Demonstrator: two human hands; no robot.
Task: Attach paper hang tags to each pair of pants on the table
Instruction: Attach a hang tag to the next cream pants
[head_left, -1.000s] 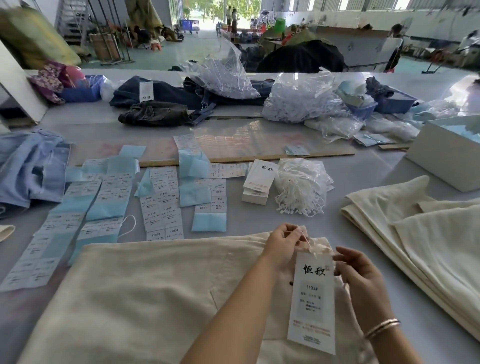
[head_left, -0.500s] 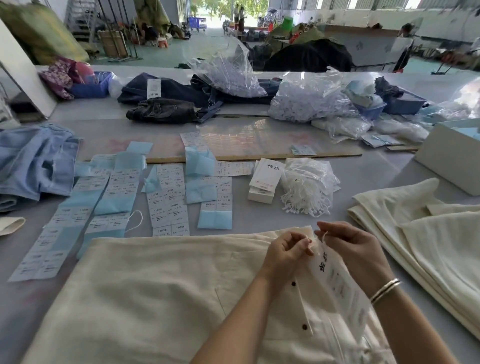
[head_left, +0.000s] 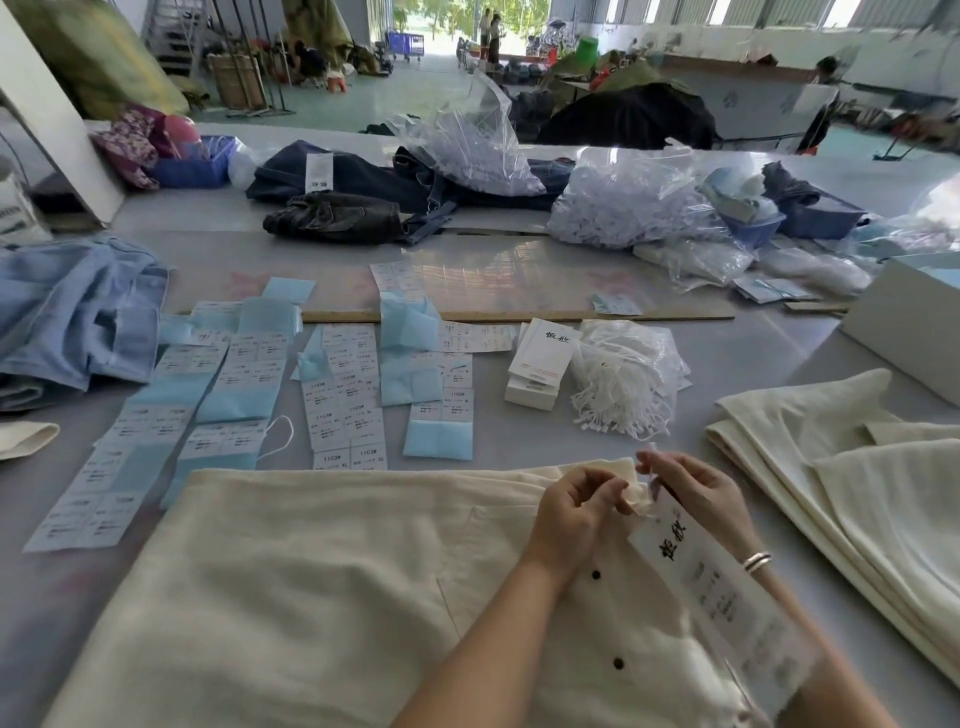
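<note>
- Your left hand has its fingers curled in, pinching a bunched corner of the cream pants at the waistband, likely to hold the fabric up off the table so the string can pass.
- Your right hand pinches something thin and white at its fingertips just above that corner; it looks like the tag's string, though it's too fine to be sure.
- The paper hang tag dangles from where your hands meet, slanting down to the right over the pants: a stiff white card, long and rectangular, black characters at the top, small print below.
- The pants lie flat across the near edge, a soft, slightly textured weave with two dark buttons showing near your left wrist.
- Spare white tags sit stacked just beyond, with a tangle of white strings in clear plastic beside them, both within easy reach for the next pair.
- To the right, a folded pile of cream pants lies apart; I can't tell if those are tagged.
- Left of centre, blue-and-white sticker sheets lie flat in rows.
</note>
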